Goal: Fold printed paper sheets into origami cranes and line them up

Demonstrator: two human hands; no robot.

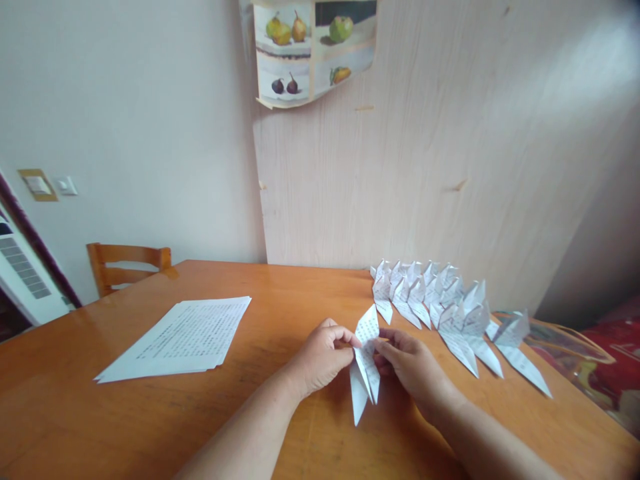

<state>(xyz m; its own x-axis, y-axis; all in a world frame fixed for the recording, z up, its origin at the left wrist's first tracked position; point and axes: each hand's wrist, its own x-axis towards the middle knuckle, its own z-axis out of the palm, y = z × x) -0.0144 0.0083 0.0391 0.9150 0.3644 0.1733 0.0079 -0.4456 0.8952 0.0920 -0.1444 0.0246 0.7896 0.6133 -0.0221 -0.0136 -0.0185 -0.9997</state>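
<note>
A folded paper figure (pixel 367 360) of printed white paper is held up over the front middle of the table, pointed at the top and split into several long points below. My left hand (pixel 325 353) pinches its left edge between thumb and forefinger. On the opposite edge, my right hand (pixel 407 363) grips it with the thumb in front; some of the fingers are hidden behind. Beyond my right hand, several similar folded paper figures (pixel 453 327) stand in rows at the table's right side.
A stack of printed paper sheets (pixel 185 337) lies on the left part of the wooden table (pixel 280 293). Behind the far left edge stands a wooden chair (pixel 131 257). Off the right edge are a clear plastic bag (pixel 570 343) and red material (pixel 613 340). A fruit poster (pixel 315 53) hangs on the panel behind.
</note>
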